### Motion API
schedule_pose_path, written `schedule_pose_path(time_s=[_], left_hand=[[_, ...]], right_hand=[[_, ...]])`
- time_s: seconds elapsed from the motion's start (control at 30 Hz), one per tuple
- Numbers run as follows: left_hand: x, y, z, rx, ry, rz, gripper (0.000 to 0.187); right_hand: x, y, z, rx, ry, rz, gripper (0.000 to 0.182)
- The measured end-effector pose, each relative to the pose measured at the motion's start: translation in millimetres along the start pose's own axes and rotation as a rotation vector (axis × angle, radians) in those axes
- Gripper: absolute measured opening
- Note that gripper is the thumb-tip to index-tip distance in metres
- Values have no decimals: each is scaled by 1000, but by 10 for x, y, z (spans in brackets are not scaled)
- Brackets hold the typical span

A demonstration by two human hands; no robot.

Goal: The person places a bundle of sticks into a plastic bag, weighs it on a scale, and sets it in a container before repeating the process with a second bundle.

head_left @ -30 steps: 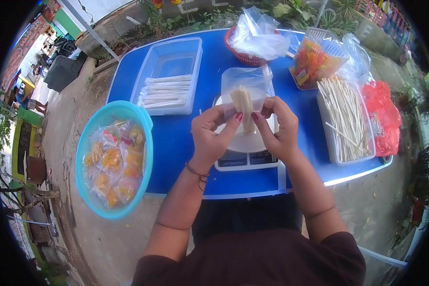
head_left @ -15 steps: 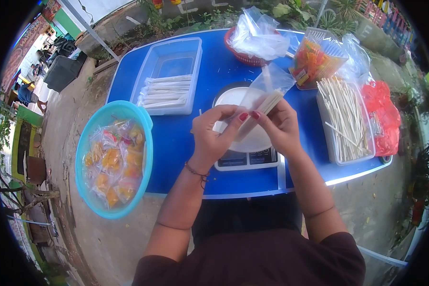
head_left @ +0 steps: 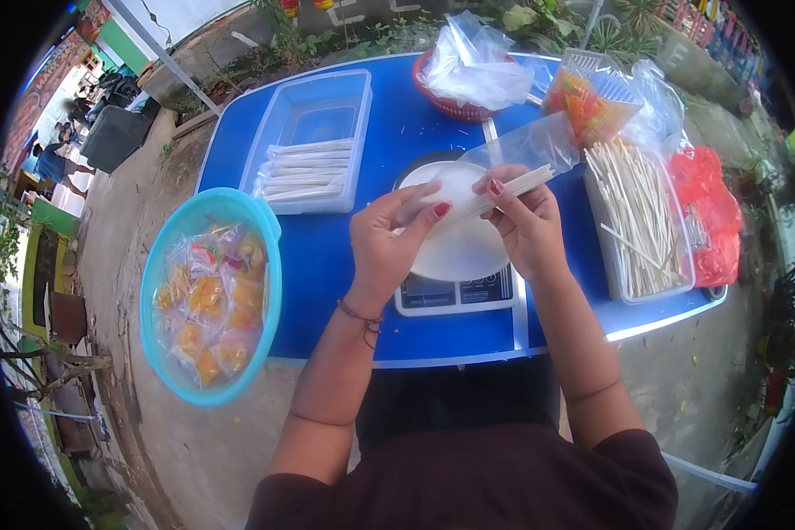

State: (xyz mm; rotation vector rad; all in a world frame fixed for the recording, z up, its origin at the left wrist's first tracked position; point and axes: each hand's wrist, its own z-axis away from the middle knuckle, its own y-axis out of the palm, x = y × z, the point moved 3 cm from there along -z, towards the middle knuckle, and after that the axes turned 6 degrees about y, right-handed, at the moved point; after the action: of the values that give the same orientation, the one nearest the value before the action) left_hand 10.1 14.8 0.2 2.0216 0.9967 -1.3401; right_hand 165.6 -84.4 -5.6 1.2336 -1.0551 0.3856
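Observation:
A clear plastic bag (head_left: 539, 141) with a bundle of pale sticks (head_left: 528, 181) in it is held between both hands above a kitchen scale (head_left: 455, 296) with a round white plate (head_left: 468, 252). My left hand (head_left: 397, 230) pinches the bag's lower left end. Around the sticks and the bag closes my right hand (head_left: 523, 212); the stick tips and the bag's loose end point to the upper right. In a clear tray (head_left: 362, 97) at the back left lie several wrapped stick bundles (head_left: 307, 170).
Loose sticks fill a box (head_left: 640, 221) on the right, beside red plastic bags (head_left: 707, 216). Behind stand a red basket (head_left: 468, 110) of plastic bags and a clear basket (head_left: 592, 97) of orange packets. A turquoise basin (head_left: 274, 265) holds bagged food. People (head_left: 57, 163) are far left.
The stick bundle and its bag have tilted from steep to flatter, their far ends swinging right. My right hand has shifted slightly and turned with them.

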Motion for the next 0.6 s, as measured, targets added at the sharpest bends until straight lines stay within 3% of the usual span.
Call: schedule_pose_path(time_s=[0.07,0.17,0.47,0.6], left_hand=[[28,-2,-4,-23,86,-42,24],[42,-48,-9,110,77,-284,20],[28,-3,-22,75,103,-80,28],[15,7,-46,151,149,1,30]], right_hand=[[6,-1,-10,-16,-9,-6,18],[6,-31,-15,-47,-15,-62,16],[28,-50,-19,-68,34,-42,14],[34,-91,-39,-73,-51,-60,15]])
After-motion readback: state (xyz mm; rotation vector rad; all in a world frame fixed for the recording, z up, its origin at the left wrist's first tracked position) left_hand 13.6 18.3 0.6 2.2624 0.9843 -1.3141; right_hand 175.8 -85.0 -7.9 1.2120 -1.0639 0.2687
